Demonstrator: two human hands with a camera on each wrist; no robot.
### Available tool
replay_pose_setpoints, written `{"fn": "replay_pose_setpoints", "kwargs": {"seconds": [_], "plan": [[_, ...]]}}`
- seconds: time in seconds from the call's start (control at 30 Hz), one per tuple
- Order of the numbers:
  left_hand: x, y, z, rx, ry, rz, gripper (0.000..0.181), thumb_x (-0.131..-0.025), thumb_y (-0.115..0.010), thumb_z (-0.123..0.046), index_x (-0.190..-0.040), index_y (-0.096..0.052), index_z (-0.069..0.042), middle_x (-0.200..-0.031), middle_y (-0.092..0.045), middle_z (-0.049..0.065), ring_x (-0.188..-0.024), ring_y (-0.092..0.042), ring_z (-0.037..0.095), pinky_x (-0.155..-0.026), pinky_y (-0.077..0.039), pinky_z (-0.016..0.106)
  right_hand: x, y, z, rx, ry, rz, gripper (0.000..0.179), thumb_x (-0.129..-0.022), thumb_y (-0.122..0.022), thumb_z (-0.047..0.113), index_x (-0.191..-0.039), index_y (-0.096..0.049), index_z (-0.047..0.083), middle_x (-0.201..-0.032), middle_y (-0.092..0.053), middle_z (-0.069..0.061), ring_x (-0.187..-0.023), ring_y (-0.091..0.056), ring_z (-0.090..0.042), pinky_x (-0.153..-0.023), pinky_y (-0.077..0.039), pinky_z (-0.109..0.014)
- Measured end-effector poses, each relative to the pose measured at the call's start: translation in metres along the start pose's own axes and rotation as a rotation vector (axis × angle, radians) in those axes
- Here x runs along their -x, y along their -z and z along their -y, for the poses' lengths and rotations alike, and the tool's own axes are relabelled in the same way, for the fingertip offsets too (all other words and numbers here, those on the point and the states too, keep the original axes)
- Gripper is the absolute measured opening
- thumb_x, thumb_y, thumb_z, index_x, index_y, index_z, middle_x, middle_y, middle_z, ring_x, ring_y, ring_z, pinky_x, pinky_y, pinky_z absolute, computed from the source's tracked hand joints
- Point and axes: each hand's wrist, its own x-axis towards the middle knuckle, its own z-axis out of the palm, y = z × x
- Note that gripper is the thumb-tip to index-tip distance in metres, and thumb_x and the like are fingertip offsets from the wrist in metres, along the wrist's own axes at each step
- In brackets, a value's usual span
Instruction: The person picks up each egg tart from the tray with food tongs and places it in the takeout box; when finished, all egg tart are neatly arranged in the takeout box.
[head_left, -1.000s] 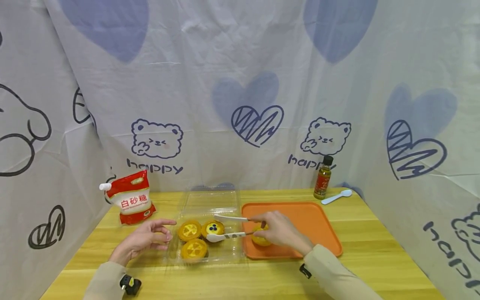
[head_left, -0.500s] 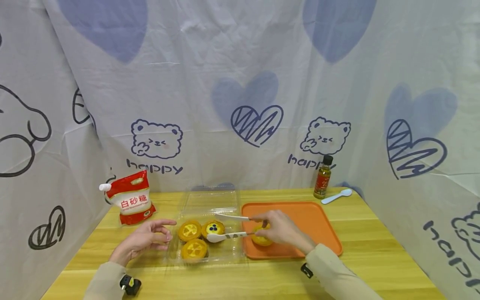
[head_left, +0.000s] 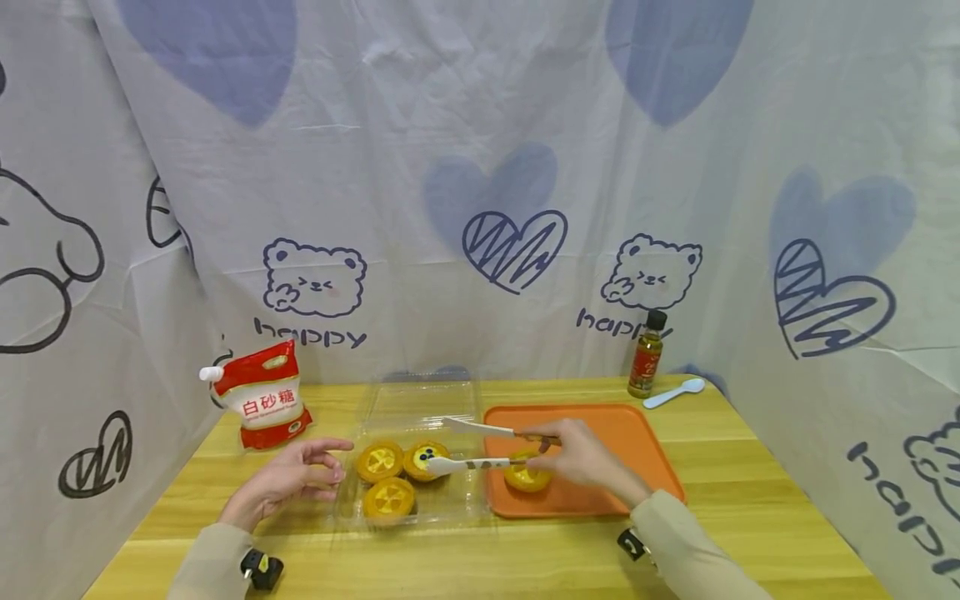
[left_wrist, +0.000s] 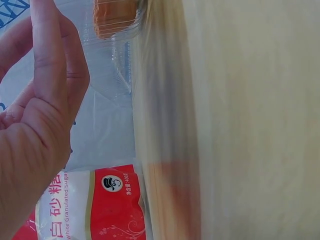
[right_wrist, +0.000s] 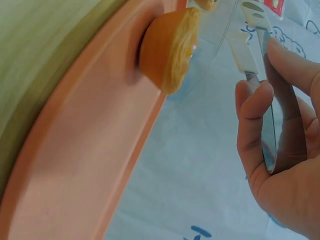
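My right hand (head_left: pixel 583 457) holds metal tongs (right_wrist: pixel 282 132) with white tips, thumb on one arm and fingers on the other. The tips are spread apart with nothing between them. In the head view one tip overlaps the blueberry-topped tart (head_left: pixel 422 455). That tart sits in a clear plastic container (head_left: pixel 457 508) with two other egg tarts, one (head_left: pixel 379 461) behind and one (head_left: pixel 389 498) in front. Another tart (head_left: pixel 527 478) stands on the orange tray (head_left: pixel 618 437), just below the right hand. My left hand (head_left: pixel 292 475) holds nothing, fingers loosely bent at the container's left side.
A bag of white sugar (head_left: pixel 268 400) stands at the back left. The container's clear lid (head_left: pixel 422 404) is folded back. Behind the tray are a small bottle (head_left: pixel 645 362) and a pale blue spoon (head_left: pixel 675 393). A printed cloth (head_left: pixel 420 350) encloses the table.
My right hand and the tongs have shifted to the right, showing more of the tart on the tray. The left hand has stayed put.
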Motion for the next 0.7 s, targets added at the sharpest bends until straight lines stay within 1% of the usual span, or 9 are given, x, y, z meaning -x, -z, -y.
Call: {"fn": "replay_pose_setpoints", "kwargs": {"seconds": [0.07, 0.17, 0.23, 0.3, 0.4, 0.47, 0.53, 0.6, 0.7], "plan": [[0.001, 0.0, 0.0, 0.002, 0.001, -0.001, 0.062, -0.091, -0.066, -0.004, -0.144, -0.037, 0.007, -0.097, -0.061, 0.005, -0.083, -0.066, 0.018, -0.077, -0.062, 0.035, 0.002, 0.003, -0.003, -0.013, 0.001, -0.007, 0.043, -0.083, -0.078, 0.022, -0.125, -0.069, 0.021, -0.109, -0.071, 0.0, -0.079, -0.058, -0.013, -0.057, -0.046, -0.025], [0.001, 0.001, 0.0, 0.003, 0.005, -0.001, 0.063, -0.09, -0.066, -0.004, -0.144, -0.035, 0.008, -0.098, -0.061, 0.005, -0.084, -0.066, 0.018, -0.077, -0.062, 0.035, 0.005, 0.007, -0.008, -0.045, -0.001, -0.008, 0.044, -0.083, -0.078, 0.024, -0.126, -0.068, 0.022, -0.113, -0.071, 0.003, -0.085, -0.06, -0.013, -0.077, -0.053, -0.037], [0.001, 0.002, 0.0, -0.002, 0.012, -0.008, 0.065, -0.09, -0.066, -0.004, -0.145, -0.034, 0.008, -0.098, -0.061, 0.005, -0.084, -0.066, 0.018, -0.078, -0.061, 0.035, 0.007, 0.01, -0.012, -0.083, -0.001, -0.001, 0.045, -0.084, -0.077, 0.025, -0.127, -0.067, 0.02, -0.118, -0.07, 0.0, -0.089, -0.06, -0.014, -0.088, -0.052, -0.048], [0.001, 0.002, 0.0, -0.01, 0.015, -0.019, 0.066, -0.09, -0.067, -0.004, -0.145, -0.033, 0.009, -0.098, -0.061, 0.005, -0.084, -0.066, 0.018, -0.078, -0.061, 0.035, 0.01, 0.013, -0.016, -0.103, -0.004, 0.003, 0.046, -0.084, -0.077, 0.027, -0.128, -0.067, 0.018, -0.121, -0.069, -0.002, -0.089, -0.06, -0.014, -0.094, -0.049, -0.054], [0.001, 0.001, -0.001, -0.024, 0.014, -0.03, 0.066, -0.089, -0.067, -0.004, -0.145, -0.034, 0.008, -0.098, -0.06, 0.005, -0.084, -0.066, 0.019, -0.078, -0.062, 0.036, 0.014, 0.017, -0.025, -0.131, -0.002, 0.005, 0.047, -0.085, -0.076, 0.029, -0.129, -0.066, 0.015, -0.123, -0.069, -0.005, -0.089, -0.06, -0.013, -0.095, -0.049, -0.054], [0.001, 0.001, 0.0, -0.023, 0.02, -0.035, 0.066, -0.089, -0.067, -0.004, -0.145, -0.034, 0.007, -0.098, -0.06, 0.006, -0.085, -0.066, 0.019, -0.078, -0.062, 0.036, 0.018, 0.02, -0.03, -0.141, -0.011, 0.002, 0.047, -0.084, -0.077, 0.03, -0.128, -0.066, 0.016, -0.122, -0.069, -0.004, -0.087, -0.06, -0.012, -0.097, -0.049, -0.052], [0.0, 0.0, 0.0, -0.021, 0.023, -0.034, 0.067, -0.089, -0.068, -0.005, -0.145, -0.034, 0.008, -0.098, -0.06, 0.006, -0.085, -0.066, 0.02, -0.078, -0.061, 0.037, 0.021, 0.023, -0.035, -0.152, -0.019, 0.0, 0.047, -0.084, -0.077, 0.03, -0.128, -0.066, 0.016, -0.119, -0.07, -0.006, -0.087, -0.06, -0.013, -0.098, -0.049, -0.052], [0.0, 0.0, 0.0, -0.019, 0.022, -0.035, 0.068, -0.088, -0.068, -0.005, -0.145, -0.034, 0.008, -0.099, -0.06, 0.006, -0.086, -0.066, 0.02, -0.078, -0.062, 0.037, 0.025, 0.026, -0.04, -0.148, -0.028, -0.009, 0.047, -0.084, -0.077, 0.031, -0.127, -0.067, 0.016, -0.117, -0.071, -0.004, -0.086, -0.06, -0.012, -0.099, -0.05, -0.051], [0.0, 0.0, 0.001, -0.016, 0.02, -0.038, 0.068, -0.088, -0.068, -0.005, -0.145, -0.034, 0.008, -0.099, -0.06, 0.006, -0.086, -0.066, 0.021, -0.078, -0.062, 0.037, 0.027, 0.031, -0.045, -0.136, -0.024, -0.018, 0.046, -0.084, -0.077, 0.03, -0.127, -0.067, 0.016, -0.114, -0.072, -0.001, -0.085, -0.061, -0.011, -0.097, -0.05, -0.051]]}}
